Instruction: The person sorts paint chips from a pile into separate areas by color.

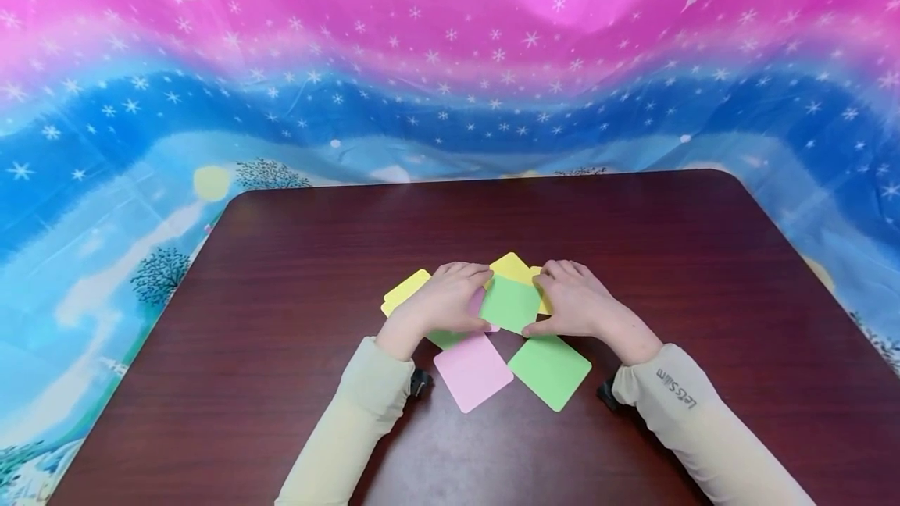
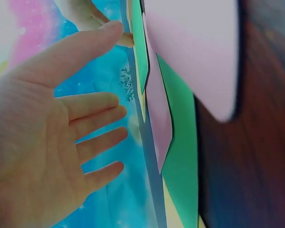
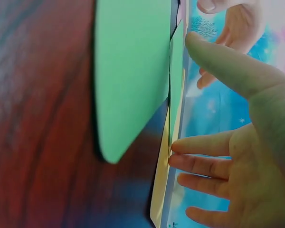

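Square green, pink and yellow paper cards with rounded corners lie overlapping on the table. A green card [image 1: 509,304] sits between both hands, partly over a yellow card [image 1: 512,264]. My left hand [image 1: 450,297] arches over the left cards, covering much of a pink and a green one; its thumb and fingers are spread in the left wrist view. Fingertips of my right hand [image 1: 578,299] reach the right side of the middle green card, with the thumb near its lower corner. In the right wrist view, that hand's fingers are nearly straight.
Nearer the body lie a pink card [image 1: 473,373] and another green card [image 1: 551,372]. Yellow cards [image 1: 406,287] stick out beyond the left hand. The dark wooden table [image 1: 281,350] ends against a colourful printed cloth [image 1: 450,61].
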{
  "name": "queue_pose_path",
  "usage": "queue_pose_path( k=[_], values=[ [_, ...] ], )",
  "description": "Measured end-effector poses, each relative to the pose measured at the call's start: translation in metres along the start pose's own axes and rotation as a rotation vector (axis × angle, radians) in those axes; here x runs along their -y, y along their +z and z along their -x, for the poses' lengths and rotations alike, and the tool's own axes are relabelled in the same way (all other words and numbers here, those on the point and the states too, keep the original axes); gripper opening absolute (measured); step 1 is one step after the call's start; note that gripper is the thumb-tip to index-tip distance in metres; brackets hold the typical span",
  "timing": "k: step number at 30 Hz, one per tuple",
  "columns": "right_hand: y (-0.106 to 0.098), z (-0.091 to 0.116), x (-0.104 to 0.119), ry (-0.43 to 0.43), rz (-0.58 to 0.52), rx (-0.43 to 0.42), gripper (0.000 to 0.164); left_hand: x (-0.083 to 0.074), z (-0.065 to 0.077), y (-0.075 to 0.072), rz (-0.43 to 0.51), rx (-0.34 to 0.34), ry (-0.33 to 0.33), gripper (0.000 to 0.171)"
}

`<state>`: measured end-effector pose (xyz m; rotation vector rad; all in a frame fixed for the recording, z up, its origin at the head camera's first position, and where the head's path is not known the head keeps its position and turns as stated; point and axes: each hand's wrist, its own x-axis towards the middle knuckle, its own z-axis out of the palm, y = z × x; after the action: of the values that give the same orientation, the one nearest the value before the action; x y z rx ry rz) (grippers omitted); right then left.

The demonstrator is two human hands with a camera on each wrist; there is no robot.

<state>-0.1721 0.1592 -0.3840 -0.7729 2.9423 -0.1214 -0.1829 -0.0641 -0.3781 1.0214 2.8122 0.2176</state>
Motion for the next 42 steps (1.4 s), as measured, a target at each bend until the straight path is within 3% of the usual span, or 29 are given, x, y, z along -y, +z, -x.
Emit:
queue_pose_path(
  k=[6, 16, 26, 42],
  values=[
    [0.0, 0.0, 0.0, -0.001, 0.002, 0.01, 0.089, -0.007, -0.007, 0.001, 0.029, 0.041, -0.001, 0.081],
    [-0.001, -0.003, 0.004, -0.032, 0.02, -0.022, 0.078, -0.013, -0.012, 0.003, 0.054, 0.107, -0.016, 0.078],
    [-0.002, -0.004, 0.007, -0.045, 0.015, -0.01, 0.076, -0.014, -0.013, 0.004, 0.032, 0.084, 0.009, 0.075],
    [-0.004, -0.004, 0.01, -0.031, 0.018, 0.015, 0.074, -0.016, -0.011, 0.006, 0.076, 0.072, -0.032, 0.074]
  ],
)
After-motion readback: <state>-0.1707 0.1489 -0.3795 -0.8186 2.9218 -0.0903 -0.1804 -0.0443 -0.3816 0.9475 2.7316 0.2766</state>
